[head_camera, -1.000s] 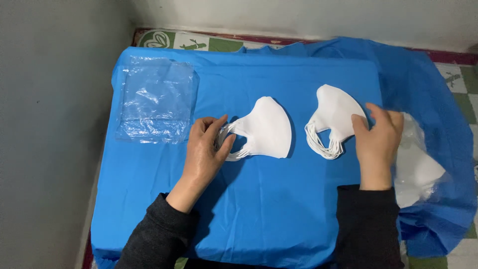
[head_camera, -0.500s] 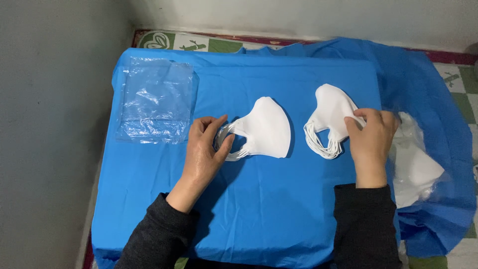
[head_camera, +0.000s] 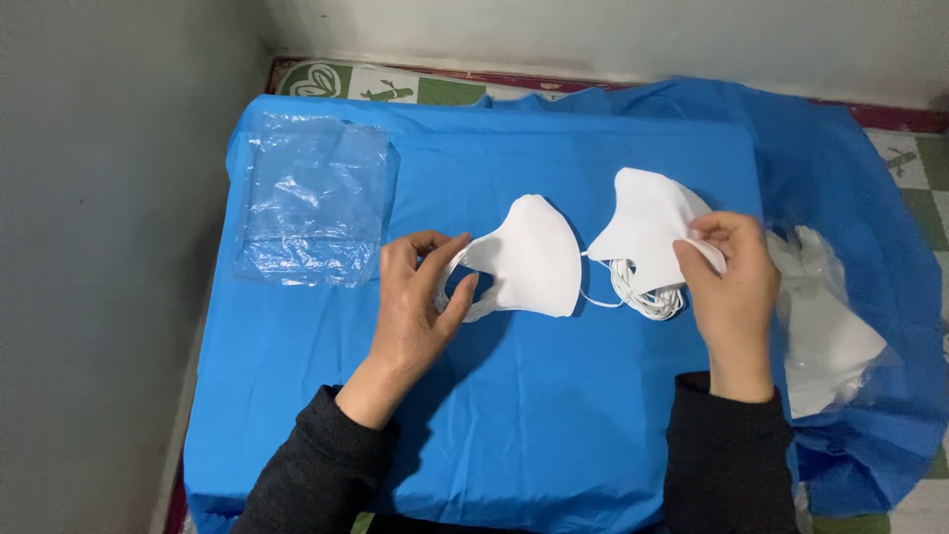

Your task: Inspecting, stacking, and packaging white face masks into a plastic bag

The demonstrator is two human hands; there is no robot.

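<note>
two white masks lie on a surface [head_camera: 514, 435] covered with a blue sheet. the left mask [head_camera: 529, 257] sits near the middle, folded flat, with its ear loops [head_camera: 457, 287] bunched at its left edge. the left hand [head_camera: 420, 297] rests there, fingers curled around the loops and thumb pressing the mask's edge, so it is gripping loosely. the right mask [head_camera: 643, 227] lies just beside the first, its own loops [head_camera: 643, 297] coiled underneath. the right hand [head_camera: 727, 282] pinches the right edge of that mask between thumb and fingertips, fingers closed on the fabric.

these masks look very light and soft. they would flex and crease easily, and a thin loop would likely stretch or tangle if pulled. the firm folded edge seems the safest place to take hold, as both hands do.

a stack of clear plastic bags [head_camera: 311, 203] lies well apart at the far left, and more white masks in a clear plastic wrap [head_camera: 825, 326] sit just right of the right hand.
</note>
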